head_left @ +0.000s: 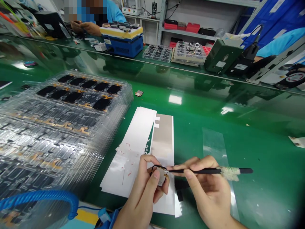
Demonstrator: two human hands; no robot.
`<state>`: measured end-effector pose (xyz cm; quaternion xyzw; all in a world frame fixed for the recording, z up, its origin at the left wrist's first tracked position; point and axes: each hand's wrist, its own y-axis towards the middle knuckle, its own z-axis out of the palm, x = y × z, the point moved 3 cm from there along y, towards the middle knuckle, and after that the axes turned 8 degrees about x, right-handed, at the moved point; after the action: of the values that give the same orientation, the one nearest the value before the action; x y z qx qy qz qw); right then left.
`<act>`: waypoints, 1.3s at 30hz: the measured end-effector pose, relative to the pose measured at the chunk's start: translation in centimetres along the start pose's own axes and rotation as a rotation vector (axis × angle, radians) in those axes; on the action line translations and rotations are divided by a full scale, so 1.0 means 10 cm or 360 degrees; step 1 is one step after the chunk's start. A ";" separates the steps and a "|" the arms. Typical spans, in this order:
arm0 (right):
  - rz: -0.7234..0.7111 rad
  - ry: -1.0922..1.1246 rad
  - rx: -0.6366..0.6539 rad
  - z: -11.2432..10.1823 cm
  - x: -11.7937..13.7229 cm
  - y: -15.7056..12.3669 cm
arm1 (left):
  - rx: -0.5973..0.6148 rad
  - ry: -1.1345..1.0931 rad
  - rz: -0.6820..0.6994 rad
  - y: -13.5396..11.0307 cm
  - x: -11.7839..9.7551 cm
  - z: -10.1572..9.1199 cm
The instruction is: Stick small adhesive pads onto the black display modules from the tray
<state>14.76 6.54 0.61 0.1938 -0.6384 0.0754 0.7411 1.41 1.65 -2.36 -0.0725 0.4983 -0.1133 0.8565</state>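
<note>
My left hand (149, 187) pinches a small rounded-square display module (161, 178) with a grey back and a dark rim, thumb across its face. In my right hand (209, 187) is a pair of black tweezers (202, 171), lying nearly level. Pale tape is wrapped around their rear part. The tweezer tips touch or nearly touch the module's right edge; I cannot tell which. Beneath both hands lie a white sheet (140, 127) with small reddish scraps on it and a grey adhesive sheet (163, 136) on white backing.
At left stands a tall stack of clear trays (114, 124), the top one holding black screens. A small grey part (139, 93) lies behind the sheets. Clear film (214, 143) is at right. A blue coiled cord (71, 203) crosses the lower left. A co-worker's hands (90, 28) are across the bench.
</note>
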 end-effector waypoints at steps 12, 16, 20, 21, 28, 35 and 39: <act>-0.0006 0.0016 0.0017 0.00 0.01 0.00 | 0.0065 0.0030 -0.0084 -0.03 -0.01 -0.03; -0.0050 0.0007 -0.0003 0.01 0.01 0.00 | 0.0082 0.0040 -0.0041 -0.03 -0.02 -0.03; -0.0054 0.0001 -0.0004 0.01 0.01 0.00 | 0.0086 0.0027 -0.0023 -0.02 -0.03 -0.02; -0.0053 0.0000 -0.0002 0.00 0.01 0.00 | 0.0080 0.0032 -0.0026 -0.03 -0.04 -0.02; -0.0046 -0.0011 0.0014 0.00 0.01 0.00 | 0.0046 0.0058 -0.0061 -0.05 -0.03 -0.02; -0.0041 -0.0014 0.0021 0.01 0.01 0.01 | 0.0061 0.0040 -0.0042 -0.04 -0.03 -0.02; -0.0039 -0.0019 0.0009 0.01 0.01 0.00 | 0.0048 0.0049 -0.0028 -0.03 -0.02 -0.02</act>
<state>14.71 6.54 0.73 0.2041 -0.6400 0.0670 0.7377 1.05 1.39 -2.19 -0.0621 0.5090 -0.1294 0.8487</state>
